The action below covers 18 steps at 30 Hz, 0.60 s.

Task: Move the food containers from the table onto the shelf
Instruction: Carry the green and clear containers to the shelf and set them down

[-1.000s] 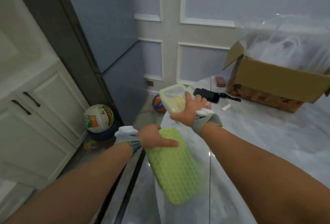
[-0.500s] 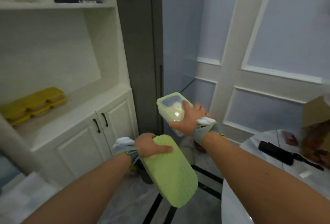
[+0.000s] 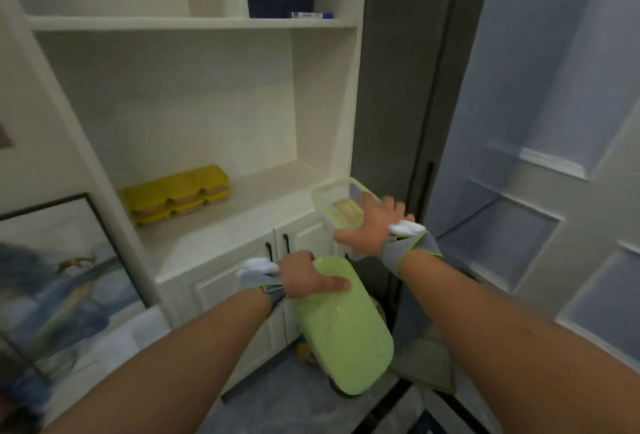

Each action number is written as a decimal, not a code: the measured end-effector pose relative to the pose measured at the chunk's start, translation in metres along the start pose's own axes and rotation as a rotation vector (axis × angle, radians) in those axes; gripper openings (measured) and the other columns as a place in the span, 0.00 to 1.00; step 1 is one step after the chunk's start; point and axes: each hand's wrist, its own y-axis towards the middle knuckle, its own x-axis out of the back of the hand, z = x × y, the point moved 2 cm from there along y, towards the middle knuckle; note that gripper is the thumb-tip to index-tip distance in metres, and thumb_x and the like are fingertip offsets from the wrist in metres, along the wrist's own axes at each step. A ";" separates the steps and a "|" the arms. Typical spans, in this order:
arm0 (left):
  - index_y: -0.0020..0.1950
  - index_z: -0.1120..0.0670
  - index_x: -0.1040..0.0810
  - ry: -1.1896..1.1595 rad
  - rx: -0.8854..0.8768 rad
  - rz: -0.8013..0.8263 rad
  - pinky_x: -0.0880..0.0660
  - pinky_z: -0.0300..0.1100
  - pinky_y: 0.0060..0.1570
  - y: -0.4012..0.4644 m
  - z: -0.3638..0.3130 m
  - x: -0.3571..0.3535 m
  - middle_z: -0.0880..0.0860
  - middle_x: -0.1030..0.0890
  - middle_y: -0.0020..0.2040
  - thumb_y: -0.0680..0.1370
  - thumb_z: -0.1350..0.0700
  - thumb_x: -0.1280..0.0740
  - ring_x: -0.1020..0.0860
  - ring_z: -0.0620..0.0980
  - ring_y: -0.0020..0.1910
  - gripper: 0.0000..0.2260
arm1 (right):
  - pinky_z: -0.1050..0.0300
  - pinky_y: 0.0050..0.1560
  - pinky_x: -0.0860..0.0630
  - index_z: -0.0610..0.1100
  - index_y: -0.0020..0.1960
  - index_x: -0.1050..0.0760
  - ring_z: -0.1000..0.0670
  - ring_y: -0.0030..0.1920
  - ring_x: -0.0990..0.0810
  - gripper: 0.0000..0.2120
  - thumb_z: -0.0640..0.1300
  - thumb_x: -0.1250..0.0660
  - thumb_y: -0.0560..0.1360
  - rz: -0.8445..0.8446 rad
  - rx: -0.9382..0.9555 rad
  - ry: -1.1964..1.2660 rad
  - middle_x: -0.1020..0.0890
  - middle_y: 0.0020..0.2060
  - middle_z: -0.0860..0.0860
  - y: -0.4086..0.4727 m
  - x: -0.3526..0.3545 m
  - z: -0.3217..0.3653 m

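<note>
A clear container [image 3: 341, 205] with green-rimmed lid hangs tilted beside the shelf [image 3: 221, 222]; a green container [image 3: 343, 329] hangs lower; yellow-lidded containers [image 3: 176, 193] sit stacked on it.

Both hands carry containers: left [image 3: 300, 274] a green one [image 3: 343, 326], right [image 3: 370, 226] a clear one [image 3: 337, 207], before the shelf [image 3: 242, 205].

Both held containers [image 3: 341, 212] now nearer the shelf [image 3: 242, 205].

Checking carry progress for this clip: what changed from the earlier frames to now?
The person turned from the table to the shelf; the yellow containers came into view. Unchanged: right hand grips the clear container, left hand the green container. Neither is shelved yet.
</note>
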 end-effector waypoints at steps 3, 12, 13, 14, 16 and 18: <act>0.55 0.55 0.22 -0.024 0.089 -0.088 0.28 0.44 0.44 0.013 0.024 0.020 0.52 0.19 0.52 0.61 0.26 0.29 0.21 0.51 0.49 0.37 | 0.40 0.57 0.35 0.59 0.71 0.41 0.38 0.65 0.34 0.53 0.78 0.41 0.49 0.042 0.055 0.009 0.31 0.66 0.45 0.036 -0.015 0.027; 0.53 0.52 0.21 -0.158 0.412 -0.343 0.23 0.45 0.43 0.058 0.147 0.088 0.51 0.18 0.50 0.55 0.20 0.33 0.20 0.52 0.45 0.41 | 0.41 0.56 0.36 0.58 0.75 0.45 0.38 0.68 0.36 0.55 0.78 0.43 0.51 0.105 0.295 0.050 0.35 0.69 0.45 0.117 -0.066 0.154; 0.53 0.52 0.21 -0.182 0.427 -0.359 0.24 0.44 0.42 0.066 0.159 0.094 0.51 0.18 0.50 0.54 0.20 0.33 0.20 0.52 0.46 0.43 | 0.40 0.57 0.36 0.58 0.75 0.45 0.38 0.68 0.36 0.55 0.78 0.43 0.51 0.121 0.315 0.044 0.35 0.70 0.45 0.125 -0.072 0.166; 0.54 0.52 0.21 -0.208 0.448 -0.369 0.24 0.44 0.43 0.072 0.169 0.099 0.51 0.18 0.51 0.54 0.20 0.33 0.20 0.53 0.47 0.43 | 0.40 0.58 0.36 0.58 0.76 0.46 0.38 0.69 0.37 0.55 0.78 0.43 0.52 0.137 0.337 0.036 0.36 0.70 0.45 0.131 -0.076 0.177; 0.53 0.52 0.20 -0.285 0.475 -0.388 0.23 0.45 0.45 0.087 0.189 0.111 0.52 0.17 0.52 0.55 0.20 0.32 0.18 0.53 0.48 0.42 | 0.39 0.59 0.37 0.58 0.76 0.47 0.38 0.69 0.37 0.55 0.78 0.42 0.53 0.149 0.367 0.021 0.36 0.71 0.44 0.145 -0.081 0.199; 0.53 0.53 0.19 -0.375 0.487 -0.411 0.22 0.46 0.47 0.097 0.198 0.117 0.53 0.16 0.52 0.58 0.24 0.29 0.18 0.54 0.49 0.39 | 0.40 0.59 0.37 0.58 0.76 0.46 0.38 0.69 0.37 0.55 0.78 0.42 0.53 0.134 0.380 0.026 0.36 0.70 0.45 0.153 -0.085 0.210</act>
